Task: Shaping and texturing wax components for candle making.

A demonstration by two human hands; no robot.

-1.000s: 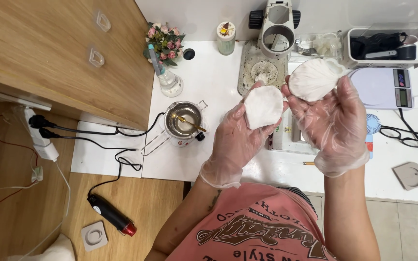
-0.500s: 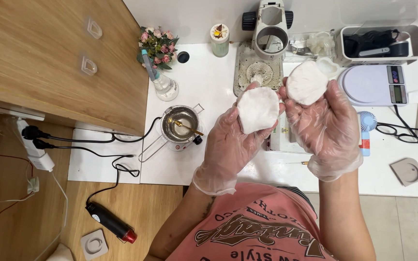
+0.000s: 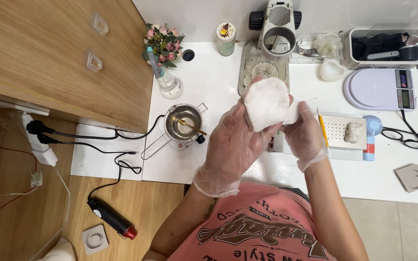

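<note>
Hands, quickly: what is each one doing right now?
Left hand: closed on a white disc.
Right hand: closed on a second white piece, mostly hidden.

Clear disposable gloves on both hands; pink printed T-shirt (image 3: 262, 232).

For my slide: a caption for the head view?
Gloved left hand and right hand hold a white mould over the table.

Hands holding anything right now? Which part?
Left hand grips a white rounded piece from behind, fingers along its lower edge. Right hand closes on something white, mostly hidden behind that piece.
</note>
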